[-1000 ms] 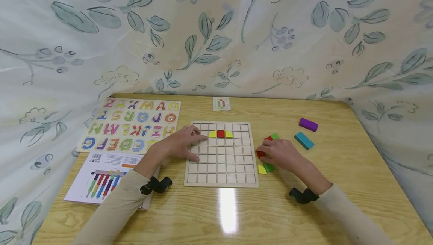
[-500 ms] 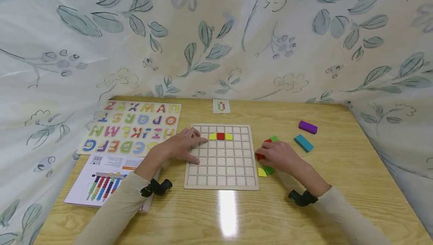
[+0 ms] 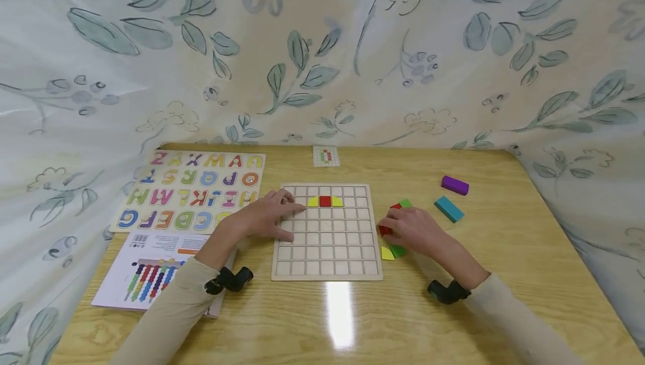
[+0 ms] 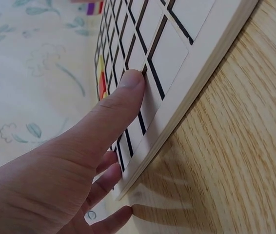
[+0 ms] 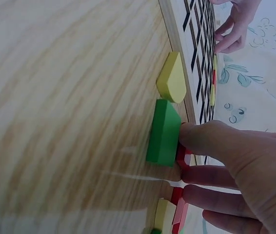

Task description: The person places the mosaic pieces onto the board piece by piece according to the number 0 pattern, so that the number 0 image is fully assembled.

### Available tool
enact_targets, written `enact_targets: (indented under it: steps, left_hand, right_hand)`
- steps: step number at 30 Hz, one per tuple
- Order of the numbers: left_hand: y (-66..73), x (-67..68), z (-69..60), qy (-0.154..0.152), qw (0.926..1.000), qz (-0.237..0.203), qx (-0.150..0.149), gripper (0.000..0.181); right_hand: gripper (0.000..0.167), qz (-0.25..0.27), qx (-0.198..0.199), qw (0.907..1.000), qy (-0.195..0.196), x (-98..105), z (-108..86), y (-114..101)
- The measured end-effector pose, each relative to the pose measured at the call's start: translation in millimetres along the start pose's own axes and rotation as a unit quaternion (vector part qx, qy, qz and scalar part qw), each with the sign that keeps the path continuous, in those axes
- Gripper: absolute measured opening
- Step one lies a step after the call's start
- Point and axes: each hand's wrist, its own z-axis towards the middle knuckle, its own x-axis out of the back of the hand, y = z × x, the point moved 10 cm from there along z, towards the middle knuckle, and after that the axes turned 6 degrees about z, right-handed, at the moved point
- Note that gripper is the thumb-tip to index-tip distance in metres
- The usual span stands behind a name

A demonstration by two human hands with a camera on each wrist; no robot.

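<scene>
A wooden grid board point(image 3: 326, 253) lies mid-table. In an upper row a red square point(image 3: 325, 201) sits between two yellow quarter-round pieces point(image 3: 313, 202). Over the board's left edge lies my left hand point(image 3: 264, 216), fingers spread, its thumb point(image 4: 121, 95) above the squares in the left wrist view. Just right of the board, my right hand point(image 3: 413, 230) pinches a red block point(image 5: 183, 156) between thumb and forefinger; the hand partly hides it. Close by lie a green block point(image 5: 163, 136) and a rounded yellow block point(image 5: 172, 80). More red, yellow and green blocks are beside the fingertips.
Purple point(image 3: 455, 185) and teal point(image 3: 449, 209) blocks lie at the right. A small pattern card point(image 3: 326, 156) is at the back. To the left are an alphabet puzzle board point(image 3: 194, 191) and a white box or book with a bead picture point(image 3: 136, 275). Patterned cloth point(image 3: 322, 62) hangs behind.
The head view shifts slightly. Both hands keep nearly the same place, and the pieces on the board stay put.
</scene>
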Motion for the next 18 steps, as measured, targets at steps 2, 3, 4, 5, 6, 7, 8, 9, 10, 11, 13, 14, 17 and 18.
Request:
enact_targets:
  steps: [2,3,4,5,6,7,8,9,10,11,13,14,17,18]
  left_hand:
    - [-0.8,2.5,-1.2,0.003,1.0000,-0.003,0.000,0.066]
    - [-1.3,3.1,-1.5,0.004,1.0000,-0.004,0.001,0.065]
    - [-1.3,3.1,-1.3,0.004,1.0000,-0.005,0.000,0.064]
    - [-1.5,2.9,-1.0,0.004,1.0000,-0.006,0.000,0.063]
    - [-1.6,3.0,-0.7,0.006,1.0000,-0.004,0.000,0.062]
    - [-1.5,2.9,-0.1,0.007,1.0000,-0.004,0.000,0.060]
    - [-1.4,2.8,0.3,0.007,1.0000,-0.005,0.000,0.060]
    - [-1.3,2.5,0.5,0.007,1.0000,-0.007,0.000,0.059]
    - [-1.1,2.8,0.5,0.008,0.9999,-0.009,-0.001,0.058]
    - [-1.1,2.5,0.8,0.008,0.9999,-0.010,0.000,0.058]
    - [-0.9,2.2,0.9,0.009,0.9999,-0.011,-0.001,0.057]
    - [-1.4,2.0,0.6,0.008,0.9999,-0.011,0.002,0.057]
    - [-2.4,1.1,0.0,0.007,0.9999,-0.009,0.005,0.058]
    - [-2.4,1.1,0.1,0.007,0.9999,-0.007,0.004,0.058]
  right_hand:
    - [0.028,0.000,0.004,1.0000,0.003,0.9,1.7,0.3]
    - [0.028,0.001,0.005,1.0000,0.003,1.2,2.5,0.6]
    - [0.028,0.002,0.005,1.0000,0.003,0.8,2.2,0.9]
    - [0.028,0.003,0.004,1.0000,0.002,0.3,1.9,1.2]
    - [0.028,0.005,0.001,1.0000,0.003,0.3,1.6,1.8]
    - [0.027,0.005,0.000,1.0000,0.005,0.6,1.5,2.1]
    - [0.027,0.005,-0.001,1.0000,0.007,1.3,1.3,2.3]
    - [0.027,0.006,-0.002,0.9999,0.009,1.8,1.3,2.6]
    - [0.027,0.008,-0.003,0.9999,0.012,2.3,1.4,2.9]
    - [0.027,0.010,-0.005,0.9999,0.013,2.3,1.6,3.4]
    - [0.027,0.017,-0.011,0.9997,0.013,2.2,2.2,4.2]
    - [0.027,0.023,-0.013,0.9996,0.011,1.6,2.8,4.4]
    - [0.027,0.044,-0.019,0.9988,-0.002,-1.7,4.0,5.7]
    - [0.027,0.057,-0.024,0.9981,-0.005,-2.1,4.0,6.7]
